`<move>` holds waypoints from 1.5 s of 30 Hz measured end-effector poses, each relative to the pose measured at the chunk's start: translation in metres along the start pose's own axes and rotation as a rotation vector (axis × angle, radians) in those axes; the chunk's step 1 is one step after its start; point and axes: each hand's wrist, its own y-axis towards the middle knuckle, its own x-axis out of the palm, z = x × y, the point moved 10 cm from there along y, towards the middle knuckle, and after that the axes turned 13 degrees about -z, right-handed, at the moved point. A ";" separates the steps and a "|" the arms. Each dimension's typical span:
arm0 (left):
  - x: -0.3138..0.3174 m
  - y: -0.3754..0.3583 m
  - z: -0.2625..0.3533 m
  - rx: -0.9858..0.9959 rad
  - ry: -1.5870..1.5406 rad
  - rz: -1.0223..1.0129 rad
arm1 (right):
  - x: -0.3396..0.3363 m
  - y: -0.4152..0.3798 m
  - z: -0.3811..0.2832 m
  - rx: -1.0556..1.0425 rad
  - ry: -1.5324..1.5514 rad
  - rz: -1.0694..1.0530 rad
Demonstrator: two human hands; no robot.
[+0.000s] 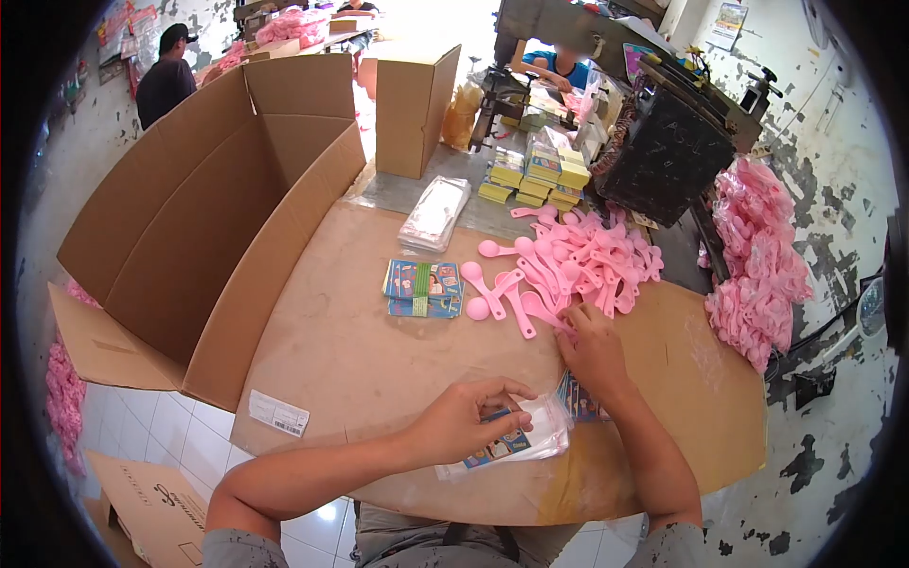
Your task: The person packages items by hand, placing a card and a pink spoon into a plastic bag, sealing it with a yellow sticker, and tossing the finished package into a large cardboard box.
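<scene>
The left hand curls loosely over a blue printed card on clear plastic bags; whether it grips, I cannot tell. The right hand pinches a pink plastic spoon at the table's one o'clock heap. A banded blue card bundle lies at twelve.

Packing workshop: cartons, machine, bagged parts.

My tan table top at six o'clock, white floor tiles at eight, bright light at twelve, a white wall with peeling paint at three.
</scene>
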 end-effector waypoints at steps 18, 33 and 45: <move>-0.018 0.005 -0.007 -0.055 0.086 0.161 | -0.019 -0.082 0.033 0.099 1.219 0.234; -0.013 0.004 -0.008 -0.093 0.120 0.141 | -0.020 -0.087 0.030 0.039 1.202 0.157; -0.013 0.006 -0.009 -0.043 0.112 0.140 | -0.011 -0.087 0.017 0.022 1.157 0.000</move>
